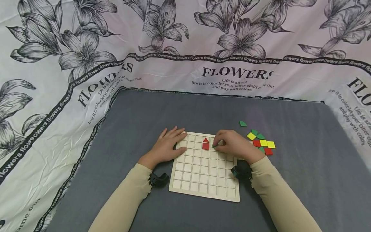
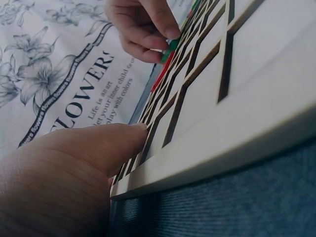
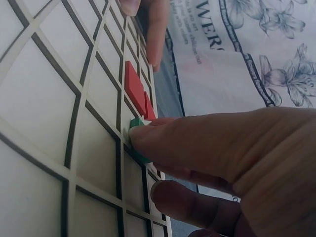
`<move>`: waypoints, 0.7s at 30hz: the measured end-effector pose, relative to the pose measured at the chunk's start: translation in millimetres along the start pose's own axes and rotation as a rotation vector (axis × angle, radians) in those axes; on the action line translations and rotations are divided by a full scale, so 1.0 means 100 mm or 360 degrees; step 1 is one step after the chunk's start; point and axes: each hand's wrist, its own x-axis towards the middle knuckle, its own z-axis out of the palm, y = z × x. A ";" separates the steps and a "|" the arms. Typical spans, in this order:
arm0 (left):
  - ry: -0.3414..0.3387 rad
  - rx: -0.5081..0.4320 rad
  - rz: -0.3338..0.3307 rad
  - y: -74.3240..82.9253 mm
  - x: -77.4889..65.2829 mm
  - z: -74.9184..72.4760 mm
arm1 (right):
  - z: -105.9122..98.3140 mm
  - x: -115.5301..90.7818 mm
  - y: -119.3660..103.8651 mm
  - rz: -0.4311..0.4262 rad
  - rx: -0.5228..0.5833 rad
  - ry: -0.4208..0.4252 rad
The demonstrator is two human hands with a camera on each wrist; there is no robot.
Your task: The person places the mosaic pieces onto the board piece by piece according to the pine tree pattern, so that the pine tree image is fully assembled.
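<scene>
A pale wooden grid board [image 1: 195,178] lies on the grey tabletop. My left hand [image 1: 166,146] rests on its upper left edge, thumb and fingers spread and fairly straight. Over the upper right part of the board, my right hand [image 1: 233,144] pinches a small green piece [image 3: 139,153] between thumb and fingers, low at a cell. Fingers hide much of the green piece, so its full outline cannot be made out. Just left of it, a red square [image 1: 205,146] sits in a cell, and a red triangle [image 1: 205,140] occupies the cell above.
To the right of the board lie loose yellow squares [image 1: 271,144], red squares [image 1: 268,151] and green rounded pieces [image 1: 261,136]. One green piece [image 1: 242,123] is apart, farther back. A flower-printed cloth [image 1: 174,74] hangs behind and at the sides of the grey tabletop [image 1: 130,116].
</scene>
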 end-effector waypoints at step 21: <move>-0.0006 -0.0022 0.0006 0.00 0.00 -0.01 | 0.00 0.01 -0.07 0.0048 -0.0018 -0.0005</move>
